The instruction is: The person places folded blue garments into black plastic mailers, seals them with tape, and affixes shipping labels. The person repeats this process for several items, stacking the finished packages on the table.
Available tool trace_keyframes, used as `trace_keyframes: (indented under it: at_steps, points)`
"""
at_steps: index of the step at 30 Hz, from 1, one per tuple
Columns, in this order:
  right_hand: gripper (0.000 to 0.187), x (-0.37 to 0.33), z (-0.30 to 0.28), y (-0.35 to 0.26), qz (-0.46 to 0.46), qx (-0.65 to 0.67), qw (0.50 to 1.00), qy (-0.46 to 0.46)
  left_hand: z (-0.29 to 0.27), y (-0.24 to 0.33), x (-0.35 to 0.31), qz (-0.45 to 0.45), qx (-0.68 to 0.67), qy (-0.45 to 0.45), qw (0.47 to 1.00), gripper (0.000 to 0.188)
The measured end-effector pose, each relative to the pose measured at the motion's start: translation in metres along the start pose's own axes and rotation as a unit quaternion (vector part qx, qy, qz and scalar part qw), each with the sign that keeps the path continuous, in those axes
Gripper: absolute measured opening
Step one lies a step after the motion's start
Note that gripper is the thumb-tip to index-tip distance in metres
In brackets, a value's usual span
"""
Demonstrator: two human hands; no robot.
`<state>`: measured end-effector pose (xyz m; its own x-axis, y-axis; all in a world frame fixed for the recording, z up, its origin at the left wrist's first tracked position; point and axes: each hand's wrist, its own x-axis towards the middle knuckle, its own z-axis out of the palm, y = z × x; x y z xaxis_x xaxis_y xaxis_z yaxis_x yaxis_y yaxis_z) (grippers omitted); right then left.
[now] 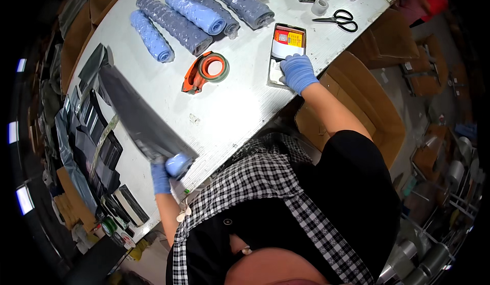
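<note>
My left hand (161, 178), in a blue glove, grips the near end of a long dark grey plastic bag (135, 106) at the table's front left. A light blue rounded thing (177, 165), which looks like a roll's end, shows at that end; motion blurs it. My right hand (298, 73), also gloved, is closed over an open shallow box (276, 83) of cards. Its fingertips reach down at a white card (282, 49); what they pinch is hidden. Between the hands lies an orange tape dispenser (196, 76) with a roll of tape.
Wrapped blue and grey rolls (173, 25) lie at the back of the white table (229, 111). Black scissors (339, 20) and a small tape roll (320, 6) sit back right. Folded dark bags (94, 142) line the left edge. A cardboard box (377, 111) stands right of the table.
</note>
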<state>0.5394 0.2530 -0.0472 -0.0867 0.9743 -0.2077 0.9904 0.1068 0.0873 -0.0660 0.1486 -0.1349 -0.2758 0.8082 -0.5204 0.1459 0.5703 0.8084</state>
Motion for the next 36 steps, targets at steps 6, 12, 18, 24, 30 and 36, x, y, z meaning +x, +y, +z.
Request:
trace_keyframes:
  at_steps: [6,12,18,24,30,36]
  points:
    - [0.022,0.006,0.020,0.013,-0.032,-0.008,0.999,0.041,0.081,0.046,-0.042,0.101,0.162,0.167,0.967,0.081]
    - [0.020,0.007,0.030,0.011,-0.022,-0.014,0.999,0.037,0.108,0.081,-0.080,0.272,0.315,0.265,0.870,0.094]
    - [0.023,0.003,0.019,0.017,0.025,0.031,0.994,0.097,0.091,0.086,-0.109,0.393,0.388,0.165,0.817,0.061]
    - [0.015,-0.024,0.006,0.009,0.100,0.388,0.891,0.213,0.079,0.086,-0.104,0.430,0.414,0.126,0.792,0.056]
    - [0.017,-0.054,-0.030,-0.156,-0.064,0.741,0.633,-0.212,0.071,0.084,-0.092,0.431,0.433,0.181,0.771,0.045]
    - [0.028,-0.047,0.012,-0.283,-0.101,0.700,0.672,-0.221,0.083,0.122,-0.097,0.490,0.295,0.207,0.794,0.024]
